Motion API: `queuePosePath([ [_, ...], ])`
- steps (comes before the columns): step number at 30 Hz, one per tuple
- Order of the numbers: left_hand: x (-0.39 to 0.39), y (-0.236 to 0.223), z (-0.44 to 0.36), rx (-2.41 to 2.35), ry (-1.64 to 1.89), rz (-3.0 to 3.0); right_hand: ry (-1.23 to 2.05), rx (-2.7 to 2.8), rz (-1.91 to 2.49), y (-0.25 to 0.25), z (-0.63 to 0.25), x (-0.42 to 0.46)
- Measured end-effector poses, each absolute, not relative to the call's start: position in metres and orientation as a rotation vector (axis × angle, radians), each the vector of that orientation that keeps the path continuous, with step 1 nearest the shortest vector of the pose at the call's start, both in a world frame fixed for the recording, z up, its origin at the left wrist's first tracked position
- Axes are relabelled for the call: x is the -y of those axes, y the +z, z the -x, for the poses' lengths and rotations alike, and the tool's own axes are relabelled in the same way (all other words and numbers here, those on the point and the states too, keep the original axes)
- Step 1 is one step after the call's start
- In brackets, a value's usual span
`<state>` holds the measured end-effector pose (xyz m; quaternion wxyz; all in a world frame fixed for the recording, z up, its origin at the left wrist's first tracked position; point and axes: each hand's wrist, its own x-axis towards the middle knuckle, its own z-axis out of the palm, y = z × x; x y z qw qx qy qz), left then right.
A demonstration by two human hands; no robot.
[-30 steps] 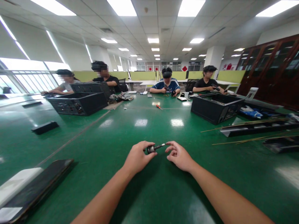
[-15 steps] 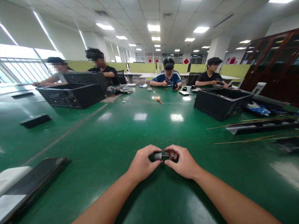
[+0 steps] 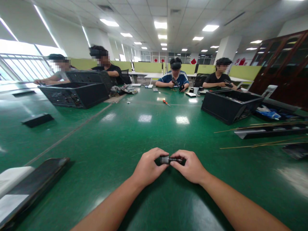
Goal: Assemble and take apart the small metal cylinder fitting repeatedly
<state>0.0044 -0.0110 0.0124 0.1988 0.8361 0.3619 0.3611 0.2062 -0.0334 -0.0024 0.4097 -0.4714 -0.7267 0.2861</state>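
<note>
Level between my two hands, just above the green tabletop, lies a small metal cylinder with a thin, stepped dark shaft [image 3: 165, 159]. My left hand [image 3: 148, 165] grips its thick silver end between thumb and fingers, which hide the far left of it. From the other side, my right hand [image 3: 191, 165] has its thumb and fingertips closed on the thin shaft close to the cylinder. The shaft's tip runs into the hollow of the right hand. What kind of part this is I cannot make out.
At my left lie a dark flat panel [image 3: 38, 186] and a white object [image 3: 14, 178]. Black computer cases [image 3: 79, 94] [image 3: 228, 104] stand farther off on both sides. An orange screwdriver [image 3: 165, 102] lies mid-table. Thin rods [image 3: 255, 146] stretch at right. Several people sit across.
My right thumb and fingers have come in toward the cylinder and closed on the shaft. My left hand keeps its grip. The view has shifted slightly.
</note>
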Motion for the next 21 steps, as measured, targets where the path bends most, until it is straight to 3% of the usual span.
queuePosePath([
  [21,0.0108,0.0134,-0.002,-1.059,1.065,-2.335,0.759,1.825,1.214,0.0,-0.2092,0.0324],
])
